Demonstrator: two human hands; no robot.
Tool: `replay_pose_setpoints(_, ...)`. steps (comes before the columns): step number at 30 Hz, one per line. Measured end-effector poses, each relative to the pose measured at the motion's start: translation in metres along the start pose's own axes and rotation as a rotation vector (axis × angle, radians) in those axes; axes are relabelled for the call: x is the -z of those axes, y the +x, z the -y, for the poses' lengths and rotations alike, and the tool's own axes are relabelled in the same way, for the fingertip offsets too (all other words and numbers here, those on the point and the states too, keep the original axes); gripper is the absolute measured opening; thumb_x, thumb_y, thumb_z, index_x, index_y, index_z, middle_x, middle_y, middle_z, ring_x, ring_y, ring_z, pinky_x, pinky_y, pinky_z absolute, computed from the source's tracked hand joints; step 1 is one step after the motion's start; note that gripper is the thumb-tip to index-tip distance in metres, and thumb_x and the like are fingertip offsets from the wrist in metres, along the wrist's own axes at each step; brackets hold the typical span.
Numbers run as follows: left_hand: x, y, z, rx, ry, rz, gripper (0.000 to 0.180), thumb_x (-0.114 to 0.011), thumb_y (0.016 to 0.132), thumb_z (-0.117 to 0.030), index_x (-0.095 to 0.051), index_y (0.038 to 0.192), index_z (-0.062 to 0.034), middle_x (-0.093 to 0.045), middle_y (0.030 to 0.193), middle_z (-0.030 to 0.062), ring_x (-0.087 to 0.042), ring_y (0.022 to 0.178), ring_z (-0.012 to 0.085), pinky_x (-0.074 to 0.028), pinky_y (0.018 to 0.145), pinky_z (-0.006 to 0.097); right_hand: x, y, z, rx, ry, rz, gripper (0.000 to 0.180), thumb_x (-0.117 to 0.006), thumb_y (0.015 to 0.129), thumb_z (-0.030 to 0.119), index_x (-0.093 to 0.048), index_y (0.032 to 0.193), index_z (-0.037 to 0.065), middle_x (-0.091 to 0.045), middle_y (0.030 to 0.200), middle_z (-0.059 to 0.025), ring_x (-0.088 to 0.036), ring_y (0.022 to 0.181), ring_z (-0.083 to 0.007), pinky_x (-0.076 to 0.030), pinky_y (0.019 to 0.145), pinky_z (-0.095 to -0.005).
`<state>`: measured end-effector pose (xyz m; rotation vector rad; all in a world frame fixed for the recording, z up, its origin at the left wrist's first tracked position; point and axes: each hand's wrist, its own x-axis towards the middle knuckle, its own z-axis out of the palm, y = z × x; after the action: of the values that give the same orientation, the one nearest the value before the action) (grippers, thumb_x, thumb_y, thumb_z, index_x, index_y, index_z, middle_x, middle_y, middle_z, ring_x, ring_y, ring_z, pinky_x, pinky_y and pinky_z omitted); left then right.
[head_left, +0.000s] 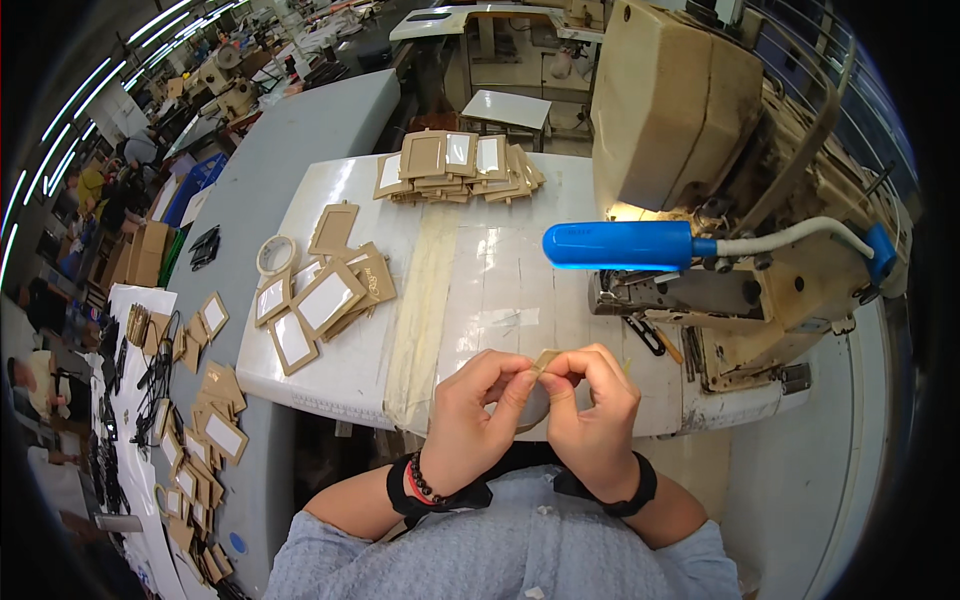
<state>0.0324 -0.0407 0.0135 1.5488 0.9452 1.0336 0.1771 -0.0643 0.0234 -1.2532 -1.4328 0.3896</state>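
My left hand [472,412] and my right hand [597,418] meet over the near edge of the white sewing table [480,290]. Between the thumbs and fingertips of both, a small tan piece [545,357] is pinched; most of it is hidden, so its kind is unclear. Below the fingertips, a pale rounded thing [533,408] shows partly between my hands. Just beyond to the right stands a beige industrial sewing machine [660,110], with a blue lamp [620,246] on a white flexible neck.
Tan luggage-tag-like pieces with white windows are stacked at the table's back [440,160] and piled on its left [325,300], beside a tape roll [276,255]. More such pieces [220,430] cover the grey bench at left. Small tools [645,335] lie near the machine.
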Motion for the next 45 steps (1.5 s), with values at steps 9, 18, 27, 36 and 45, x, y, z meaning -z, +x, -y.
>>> replay_pose_setpoints(9,0.0,-0.004,0.008,-0.039,0.066,0.099,0.042,-0.06,0.096,-0.005,-0.048,0.135,-0.0003,-0.064,0.117,0.0105,-0.063,0.101,0.0137,-0.052,0.081,0.028,0.001,-0.007,-0.014,-0.05,0.009,-0.021,0.008,-0.066,0.085,-0.004,-0.059,0.087,-0.001,-0.061,0.081,-0.0107,-0.06,0.069,-0.0213,-0.05,0.064,-0.0298)
replay_pose_setpoints(18,0.0,0.001,-0.006,0.135,0.143,0.212,0.045,-0.062,0.094,-0.007,-0.049,0.136,0.0005,-0.067,0.117,0.0128,-0.064,0.102,0.012,-0.052,0.083,0.027,0.002,-0.009,-0.023,-0.077,-0.088,0.089,0.005,-0.059,0.091,0.003,-0.054,0.092,0.001,-0.054,0.084,-0.0117,-0.056,0.075,-0.0237,-0.047,0.07,-0.0341)
replay_pose_setpoints(27,0.018,0.012,0.005,0.326,-0.097,0.461,0.038,-0.062,0.093,-0.005,-0.055,0.129,0.0052,-0.068,0.113,0.0107,-0.062,0.1,0.0099,-0.051,0.085,0.025,0.038,0.012,-0.036,-0.211,0.135,0.355,0.009,-0.068,0.088,0.01,-0.069,0.093,0.003,-0.06,0.091,-0.0053,-0.052,0.083,-0.0144,-0.042,0.076,-0.0285)
replay_pose_setpoints(36,0.024,0.017,0.0,0.384,-0.122,0.684,0.039,-0.066,0.087,-0.004,-0.061,0.124,0.006,-0.07,0.108,0.0094,-0.063,0.094,0.0087,-0.051,0.085,0.024,0.036,0.002,-0.04,-0.575,0.546,0.336,0.018,-0.052,0.101,0.018,-0.058,0.096,0.002,-0.056,0.088,-0.0004,-0.046,0.079,-0.0081,-0.038,0.073,-0.0217)
replay_pose_setpoints(45,0.036,0.018,-0.008,0.429,-0.194,0.717,0.038,-0.066,0.085,-0.002,-0.063,0.123,0.005,-0.071,0.11,0.0086,-0.064,0.097,0.0097,-0.05,0.089,0.025,0.035,0.013,-0.03,-0.731,0.892,0.288,0.018,-0.041,0.107,0.022,-0.046,0.099,0.007,-0.057,0.076,-0.0038,-0.044,0.058,-0.0067,-0.039,0.057,-0.0232)
